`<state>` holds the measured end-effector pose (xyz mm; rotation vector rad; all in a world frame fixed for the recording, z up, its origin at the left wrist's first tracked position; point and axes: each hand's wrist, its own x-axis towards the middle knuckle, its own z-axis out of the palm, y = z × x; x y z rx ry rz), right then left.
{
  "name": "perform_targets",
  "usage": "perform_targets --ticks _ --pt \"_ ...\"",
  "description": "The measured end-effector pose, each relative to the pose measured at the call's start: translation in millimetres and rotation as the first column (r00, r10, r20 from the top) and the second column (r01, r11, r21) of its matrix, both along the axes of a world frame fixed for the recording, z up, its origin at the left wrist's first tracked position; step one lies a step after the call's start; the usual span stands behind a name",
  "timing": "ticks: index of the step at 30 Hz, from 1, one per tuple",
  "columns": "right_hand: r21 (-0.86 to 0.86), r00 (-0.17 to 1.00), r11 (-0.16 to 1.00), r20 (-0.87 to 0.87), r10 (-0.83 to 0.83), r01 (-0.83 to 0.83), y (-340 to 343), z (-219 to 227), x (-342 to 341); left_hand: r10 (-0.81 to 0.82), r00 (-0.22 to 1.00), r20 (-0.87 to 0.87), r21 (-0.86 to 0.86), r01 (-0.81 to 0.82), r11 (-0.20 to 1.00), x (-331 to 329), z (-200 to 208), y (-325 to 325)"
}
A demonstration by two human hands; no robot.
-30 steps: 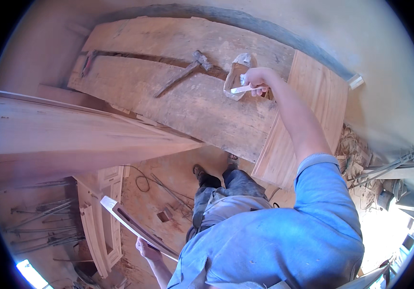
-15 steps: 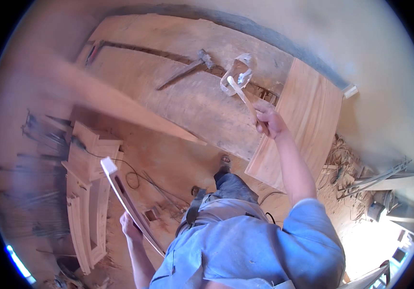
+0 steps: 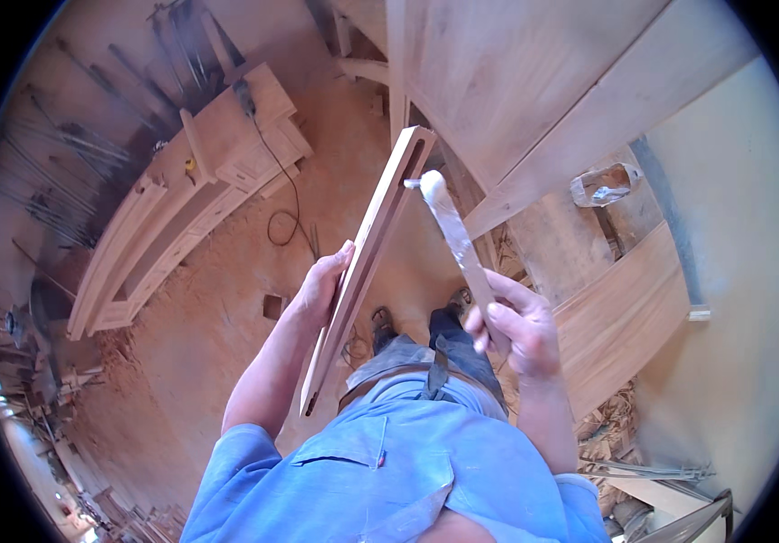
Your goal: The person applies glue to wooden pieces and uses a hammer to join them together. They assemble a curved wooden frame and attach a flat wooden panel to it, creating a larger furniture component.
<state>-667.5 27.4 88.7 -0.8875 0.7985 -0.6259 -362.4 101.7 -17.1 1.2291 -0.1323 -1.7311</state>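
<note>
My left hand grips a long wooden rail near its middle, the rail tilted with its far end up and to the right. A dark groove runs along the rail's edge and ends in a slot at the far end. In my right hand is a flat wooden stick, held by its lower part. White paste, apparently glue, coats the stick's tip, which is close beside the slot; whether they touch I cannot tell. A cut-open plastic container with white stuff inside sits on the workbench, beyond my right hand.
A large wooden panel stretches across the far right. Pale boards lie on the bench at right. A wooden cabinet frame stands at left, with a power tool and cord by it. Clamps line the left wall. Shavings litter the floor.
My view has turned left. The stick, its tip over the glue container before, is now beside the rail's far end. My left hand has brought the rail up in front of me.
</note>
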Motion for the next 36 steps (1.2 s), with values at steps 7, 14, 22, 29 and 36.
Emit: perform_targets --ticks 7,14,22,29,36 --pt "-0.073 0.973 0.992 -0.213 0.087 -0.105 25 -4 84 0.120 0.979 0.168 -0.063 -0.110 0.992 37 -5 57" --pt "-0.011 0.959 0.996 -0.271 0.080 -0.087 40 -7 134 0.187 0.842 0.506 -0.166 -0.117 0.979 54 -42 94" --pt "0.074 0.973 0.977 -0.107 0.206 -0.199 40 -35 134 0.225 0.932 0.285 -0.041 -0.223 0.974 65 -46 116" --pt "0.106 0.970 0.965 0.074 0.232 -0.239 19 -40 122 0.267 0.958 -0.107 0.099 -0.257 0.961 62 -44 121" --pt "0.063 0.943 0.950 0.156 0.293 -0.305 -12 -21 120 0.377 0.917 0.129 -0.067 -0.371 0.926 95 21 71"
